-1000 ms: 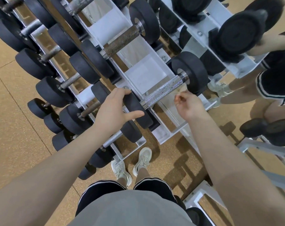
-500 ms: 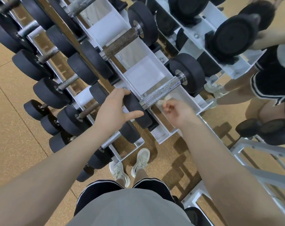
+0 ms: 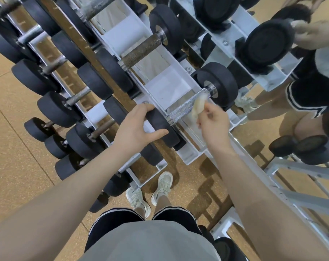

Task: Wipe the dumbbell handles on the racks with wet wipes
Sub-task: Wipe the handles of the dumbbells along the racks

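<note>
A dumbbell with black heads and a shiny knurled handle lies on the top tier of the white rack. My left hand grips its near black head, fingers over the top and thumb below. My right hand pinches a crumpled, yellowed wet wipe and presses it on the handle's right half, close to the far head. Another dumbbell with a rusty brown handle lies farther back on the same tier.
Lower tiers at the left hold several smaller black dumbbells. A mirror at the right reflects the rack and a person's legs. Two dumbbells sit on the tan floor by a white frame. My shoes stand below the rack.
My right hand slid the wipe along the shiny handle toward the near head and back up toward the far head. My left hand stayed on the near head.
</note>
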Tool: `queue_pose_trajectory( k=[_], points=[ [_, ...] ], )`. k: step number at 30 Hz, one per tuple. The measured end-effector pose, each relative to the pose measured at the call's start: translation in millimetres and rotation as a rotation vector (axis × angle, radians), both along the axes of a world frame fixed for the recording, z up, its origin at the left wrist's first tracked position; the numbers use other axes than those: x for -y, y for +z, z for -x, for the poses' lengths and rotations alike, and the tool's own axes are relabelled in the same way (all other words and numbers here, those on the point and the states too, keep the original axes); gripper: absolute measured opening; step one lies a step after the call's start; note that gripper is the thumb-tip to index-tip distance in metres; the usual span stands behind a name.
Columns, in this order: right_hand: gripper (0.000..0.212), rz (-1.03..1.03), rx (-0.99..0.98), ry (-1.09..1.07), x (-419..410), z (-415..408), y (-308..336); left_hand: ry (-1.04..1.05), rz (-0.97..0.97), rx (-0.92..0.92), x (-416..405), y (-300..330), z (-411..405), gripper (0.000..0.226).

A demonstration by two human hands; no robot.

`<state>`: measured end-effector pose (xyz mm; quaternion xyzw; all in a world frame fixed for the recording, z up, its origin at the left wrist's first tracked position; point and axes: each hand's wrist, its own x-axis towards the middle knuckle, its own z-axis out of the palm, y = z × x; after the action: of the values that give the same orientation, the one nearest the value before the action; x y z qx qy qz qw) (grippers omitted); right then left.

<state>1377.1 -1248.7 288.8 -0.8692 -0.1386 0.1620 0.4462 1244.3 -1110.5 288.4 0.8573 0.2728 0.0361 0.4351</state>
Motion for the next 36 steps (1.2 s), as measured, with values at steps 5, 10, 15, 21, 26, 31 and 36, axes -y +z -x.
queue_pose_trajectory(
  k=[5, 10, 15, 21, 26, 31, 36],
  points=[
    [0.028, 0.31, 0.288, 0.294, -15.7, -12.4, -3.0, -0.098, 0.082, -0.014, -10.5, -7.1, 13.5, 0.07],
    [0.03, 0.242, -0.016, 0.437, -11.8, 16.8, 13.3, -0.124, 0.073, 0.006, -17.3, -6.7, 22.7, 0.057],
    [0.033, -0.264, -0.601, 0.015, -0.5, 59.7, 34.9, -0.265, 0.031, 0.124, -14.4, 7.2, 36.9, 0.056],
    [0.016, -0.565, -1.044, 0.07, 19.3, 111.3, 54.2, -0.285, 0.548, 0.162, 5.7, 34.7, 53.2, 0.039],
    [0.024, -0.54, -1.012, -0.024, 38.5, 144.4, 44.6, -0.261, 0.709, 0.124, 20.7, 33.7, 77.7, 0.005],
    [0.033, -0.426, -0.837, -0.066, 59.9, 192.1, 27.5, -0.228, 0.803, 0.099, 37.7, 12.9, 119.1, 0.007],
    [0.01, -0.34, -0.614, -0.153, 77.0, 250.9, 16.6, -0.293, 0.806, 0.064, 55.0, -8.6, 176.7, 0.002]
  ],
)
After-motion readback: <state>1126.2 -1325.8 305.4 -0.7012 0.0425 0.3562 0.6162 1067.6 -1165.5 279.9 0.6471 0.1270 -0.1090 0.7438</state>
